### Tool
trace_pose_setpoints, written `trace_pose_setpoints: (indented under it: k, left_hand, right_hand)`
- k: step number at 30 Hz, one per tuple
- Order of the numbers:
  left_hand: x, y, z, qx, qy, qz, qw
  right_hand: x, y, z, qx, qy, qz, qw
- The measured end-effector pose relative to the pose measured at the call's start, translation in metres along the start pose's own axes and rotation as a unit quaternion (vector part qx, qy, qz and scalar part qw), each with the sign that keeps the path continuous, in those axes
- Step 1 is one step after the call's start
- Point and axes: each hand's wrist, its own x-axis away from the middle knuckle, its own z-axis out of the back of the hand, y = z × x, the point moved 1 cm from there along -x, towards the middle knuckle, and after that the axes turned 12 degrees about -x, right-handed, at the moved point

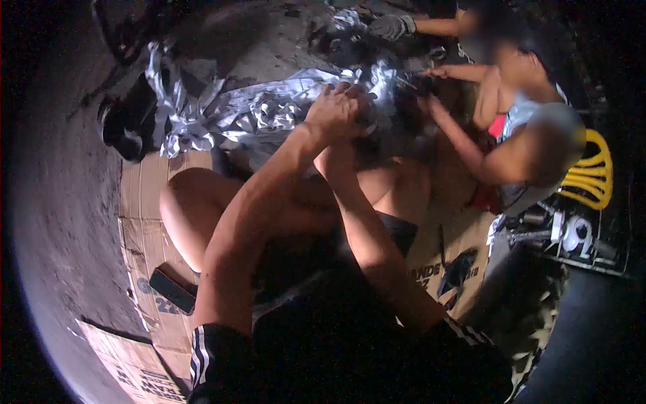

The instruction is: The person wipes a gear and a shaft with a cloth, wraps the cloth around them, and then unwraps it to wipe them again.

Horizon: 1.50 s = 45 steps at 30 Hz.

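Note:
My left hand [336, 111] is closed, its fingers curled at the right end of a pile of shiny silvery strips [262, 111]. What it grips is hidden in the dark patch beyond the knuckles. My right hand [334, 156] comes up just below the left one. Its fingers are lost in shadow and behind the left hand. The silvery strips look crumpled and spread leftward across the ground, touching or close to my left hand. A brighter silvery bunch [382, 81] lies just right of my hands.
Flattened cardboard [145, 202] lies under my legs, with a dark phone [173, 291] on it. Two people sit close on the right; one wears a grey glove [392, 27]. A yellow chair back [595, 172] and a metal frame [572, 239] stand behind them.

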Motion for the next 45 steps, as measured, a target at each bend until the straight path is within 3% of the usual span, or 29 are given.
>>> trace_pose_setpoints:
  k: [1, 2, 5, 6, 9, 11, 13, 15, 17, 18, 19, 21, 23, 24, 26, 30, 32, 33, 35, 37, 39, 41, 42, 43, 45]
  left_hand:
    - [-0.007, 0.002, -0.005, -0.066, -0.067, -0.038, 0.995]
    - [-0.014, -0.003, -0.025, -0.185, -0.117, -0.082, 0.972]
    - [-0.020, 0.020, 0.000, -0.233, -0.156, -0.075, 0.957]
    - [-0.017, 0.020, -0.008, -0.202, -0.084, -0.081, 0.972]
    - [-0.012, 0.011, -0.022, -0.237, -0.038, -0.081, 0.967]
    - [-0.018, 0.011, -0.020, -0.201, -0.037, -0.072, 0.976]
    - [-0.023, 0.014, -0.007, -0.172, -0.093, -0.050, 0.979]
    - [-0.025, 0.016, -0.005, -0.164, -0.104, -0.033, 0.980]
    - [-0.030, 0.010, -0.002, -0.117, -0.037, -0.041, 0.992]
    - [-0.033, 0.013, 0.020, -0.008, -0.045, 0.014, 0.999]
    - [-0.033, 0.012, 0.033, -0.013, -0.046, 0.015, 0.999]
    - [-0.024, -0.006, 0.053, 0.097, 0.006, 0.209, 0.973]
    - [-0.006, -0.049, 0.053, 0.189, 0.104, 0.203, 0.955]
    - [0.005, -0.063, 0.061, 0.209, 0.101, 0.212, 0.949]
    - [0.028, -0.082, 0.067, 0.215, 0.114, 0.246, 0.938]
    - [0.074, -0.098, 0.073, 0.206, 0.113, 0.296, 0.926]
    - [0.095, -0.100, 0.070, 0.210, 0.110, 0.296, 0.925]
    - [0.102, -0.101, 0.069, 0.213, 0.105, 0.292, 0.926]
    - [0.114, -0.103, 0.069, 0.187, 0.091, 0.300, 0.931]
    - [0.121, -0.098, 0.064, 0.317, 0.112, 0.356, 0.872]
    - [0.112, -0.093, 0.070, 0.307, 0.117, 0.345, 0.879]
    - [0.105, -0.098, 0.066, 0.300, 0.131, 0.343, 0.880]
    - [0.106, -0.102, 0.060, 0.327, 0.146, 0.318, 0.878]
    - [0.107, -0.100, 0.063, 0.327, 0.137, 0.312, 0.881]
    - [0.106, -0.093, 0.066, 0.355, 0.138, 0.327, 0.865]
  right_hand:
    - [-0.003, -0.006, 0.011, 0.025, -0.090, -0.056, 0.994]
    - [-0.001, -0.004, 0.016, -0.233, 0.076, -0.028, 0.969]
    - [0.016, 0.003, -0.001, -0.274, 0.109, -0.081, 0.952]
    - [0.021, 0.009, -0.007, -0.170, 0.028, -0.063, 0.983]
    - [0.034, 0.021, 0.010, -0.200, -0.026, -0.132, 0.971]
    - [0.038, 0.028, 0.026, -0.232, -0.010, -0.148, 0.961]
    - [0.043, 0.040, 0.038, -0.265, 0.002, -0.158, 0.951]
    - [0.045, 0.052, 0.047, -0.257, -0.052, -0.125, 0.957]
    - [0.047, 0.058, 0.052, -0.292, -0.075, -0.152, 0.941]
    - [0.048, 0.064, 0.053, -0.293, -0.102, -0.150, 0.939]
    - [0.048, 0.069, 0.053, -0.294, -0.128, -0.148, 0.935]
    - [0.051, 0.077, 0.063, -0.271, -0.137, -0.144, 0.942]
    - [0.056, 0.099, 0.060, -0.169, -0.181, -0.101, 0.964]
    - [0.064, 0.112, 0.059, -0.170, -0.183, -0.098, 0.963]
    - [0.079, 0.137, 0.064, -0.048, -0.023, 0.106, 0.993]
    - [0.069, 0.170, 0.081, -0.076, 0.036, 0.089, 0.992]
    - [0.039, 0.188, 0.080, -0.098, -0.226, -0.099, 0.964]
    - [0.038, 0.192, 0.077, -0.093, -0.226, -0.092, 0.965]
    - [0.045, 0.189, 0.072, -0.203, -0.098, -0.112, 0.968]
    - [0.041, 0.155, 0.091, -0.172, -0.162, -0.178, 0.955]
    - [0.047, 0.128, 0.090, -0.101, -0.229, -0.170, 0.953]
    - [0.022, 0.035, 0.169, 0.047, -0.269, -0.132, 0.953]
    - [0.021, 0.022, 0.177, 0.076, -0.215, -0.096, 0.969]
    - [0.026, 0.033, 0.164, 0.078, -0.218, -0.090, 0.969]
    - [0.048, 0.075, 0.130, 0.043, -0.116, -0.005, 0.992]
